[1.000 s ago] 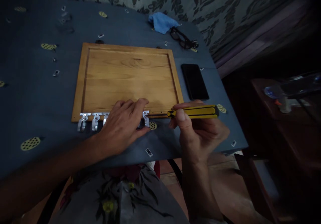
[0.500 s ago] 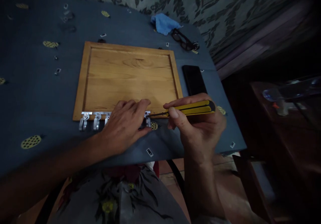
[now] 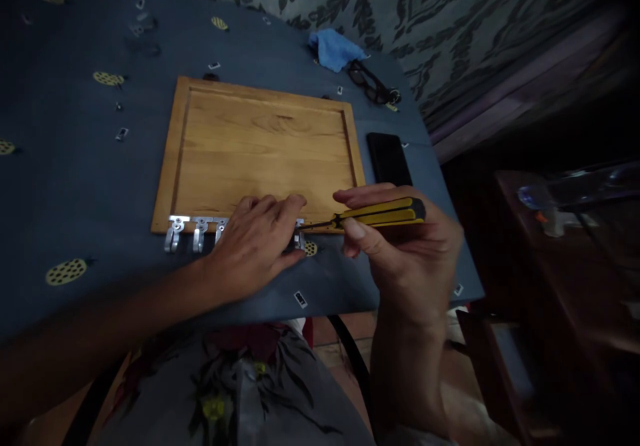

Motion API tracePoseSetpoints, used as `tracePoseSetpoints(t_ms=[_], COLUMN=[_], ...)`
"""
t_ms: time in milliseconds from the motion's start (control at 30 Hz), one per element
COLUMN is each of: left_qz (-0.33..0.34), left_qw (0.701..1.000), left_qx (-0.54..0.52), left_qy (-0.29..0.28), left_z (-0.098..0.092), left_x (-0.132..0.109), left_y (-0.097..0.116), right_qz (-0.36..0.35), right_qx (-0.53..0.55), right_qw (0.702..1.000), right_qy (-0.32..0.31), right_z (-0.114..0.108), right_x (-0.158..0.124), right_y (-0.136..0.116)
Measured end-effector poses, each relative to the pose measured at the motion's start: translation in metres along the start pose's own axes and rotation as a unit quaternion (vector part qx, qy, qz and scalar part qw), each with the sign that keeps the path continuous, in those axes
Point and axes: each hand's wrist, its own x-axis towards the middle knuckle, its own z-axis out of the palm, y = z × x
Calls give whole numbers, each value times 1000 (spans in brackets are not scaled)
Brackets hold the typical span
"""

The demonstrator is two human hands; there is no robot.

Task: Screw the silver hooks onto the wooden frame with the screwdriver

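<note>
A wooden board [image 3: 265, 146] with a raised frame lies flat on the table. Along its near edge runs a metal hook rail [image 3: 201, 223] with several silver hooks hanging past the board. My left hand [image 3: 255, 243] is closed over the right part of this rail, fingers on top and thumb below, hiding some hooks. In my right hand [image 3: 415, 259] is a yellow and black screwdriver [image 3: 385, 213], held by its handle and pointing left. Its tip reaches the rail's right end beside my left fingers; the exact contact is hard to see.
Right of the board lies a black phone [image 3: 389, 159]. Behind it are dark-framed glasses [image 3: 370, 86] and a blue cloth [image 3: 336, 49]. Small blurred metal parts [image 3: 143, 26] lie at the far left. The table edge [image 3: 440, 169] slopes down the right side.
The view has shifted slightly, moving the board a little right in the picture. My right hand has turned somewhat around the screwdriver handle. My left hand keeps its place on the rail.
</note>
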Motion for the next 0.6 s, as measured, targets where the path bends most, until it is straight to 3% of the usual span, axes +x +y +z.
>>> tracePoseSetpoints(t_ms=[133,367,600], left_qz=[0,0,-2], left_qw=[1000,1000,1000], left_qx=[1,5,-1], left_qy=[-8,-16,-1], left_z=[-1,0,-1], left_x=[1,1,1], left_y=[-1,0,0], right_qz=[12,24,-18], right_qx=[2,13,-3], right_qw=[1000,998,999], right_qy=[14,-50,31], right_z=[3,-9,10], right_x=[1,-4,1], right_y=[-1,1,-1])
